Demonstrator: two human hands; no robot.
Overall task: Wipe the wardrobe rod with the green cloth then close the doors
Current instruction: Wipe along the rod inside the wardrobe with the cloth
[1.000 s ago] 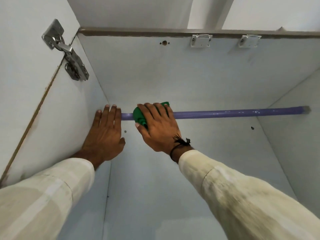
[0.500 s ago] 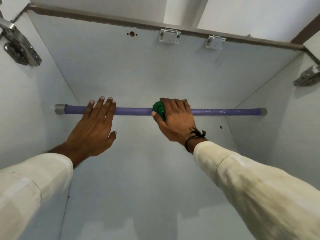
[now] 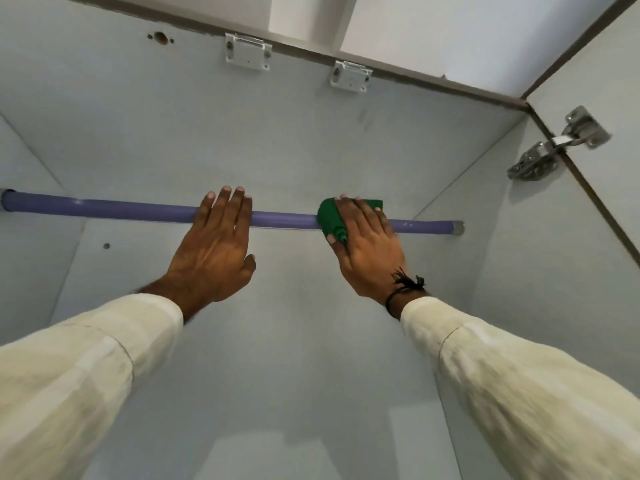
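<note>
- The purple wardrobe rod (image 3: 138, 210) runs across the open wardrobe, from the left wall to a bracket on the right wall.
- The right hand (image 3: 367, 249) presses the green cloth (image 3: 329, 218) onto the rod towards its right end; its grip is closed over the bunched cloth.
- The left hand (image 3: 214, 247) lies with flat, open fingers (image 3: 227, 202) over the rod near its middle, holding nothing.
- To wipe well, I judge the cloth should wrap round the rod, so the underside is cleaned too.
- The short stretch up to the right bracket (image 3: 458, 227) looks easy to miss.
- Steady pressure from the left hand should stop the rod turning.
</note>
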